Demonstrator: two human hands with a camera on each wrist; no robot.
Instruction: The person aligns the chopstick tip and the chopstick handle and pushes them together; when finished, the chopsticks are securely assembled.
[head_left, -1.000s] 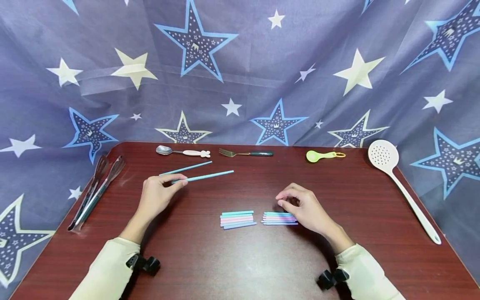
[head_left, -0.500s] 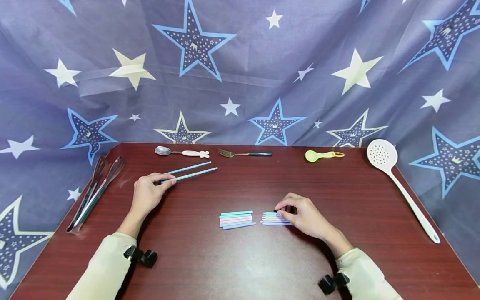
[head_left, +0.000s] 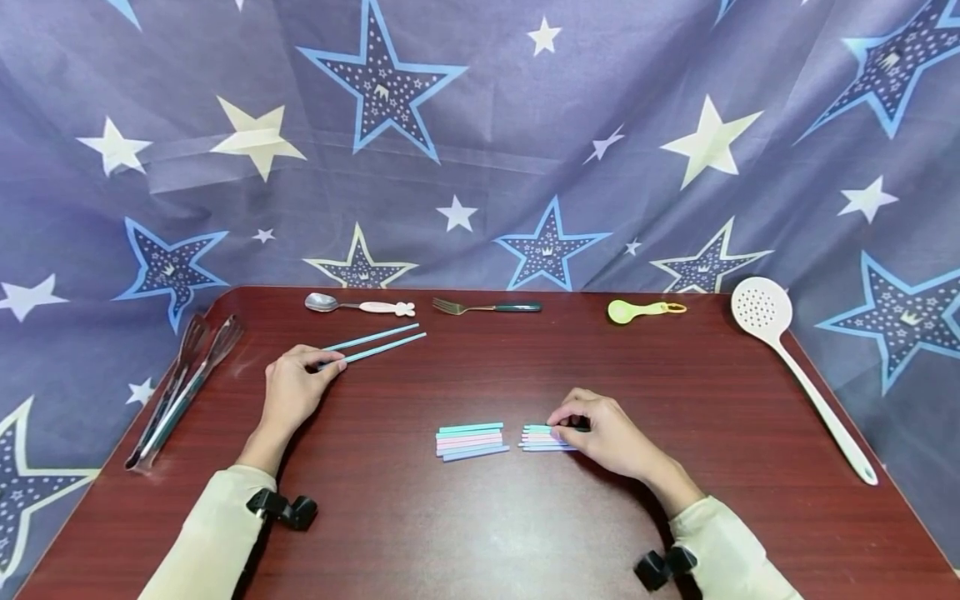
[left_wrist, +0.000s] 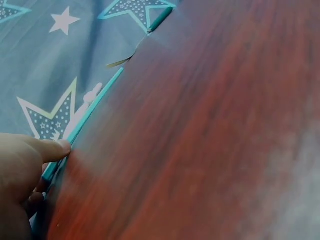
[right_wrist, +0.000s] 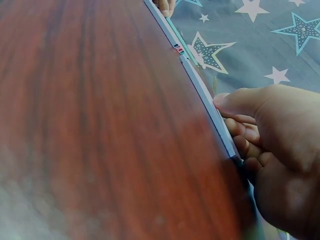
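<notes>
Near the far left of the table, my left hand point(head_left: 294, 390) pinches the near end of a thin light-blue stick point(head_left: 386, 347), straw-like in look; the left wrist view shows this stick point(left_wrist: 95, 110) under the thumb. A matching blue stick point(head_left: 375, 336) lies just behind, its near end hidden by the fingers. At centre right, my right hand point(head_left: 603, 433) has thumb and index finger around the rear teal stick point(head_left: 537, 427) of a row of short pastel sticks point(head_left: 542, 443). The palm hides the row's right part. Left of it lies another pastel row point(head_left: 470, 443).
A spoon point(head_left: 360, 306), a fork point(head_left: 486, 307) and a green measuring spoon point(head_left: 645, 310) line the back edge. Metal tongs point(head_left: 183, 396) lie along the left edge, a white skimmer point(head_left: 802, 375) along the right. A star-patterned cloth point(head_left: 480, 150) hangs behind.
The left hand has drawn its blue stick leftward, beside the other blue one. The right hand has come down onto the rear of the right-hand row.
</notes>
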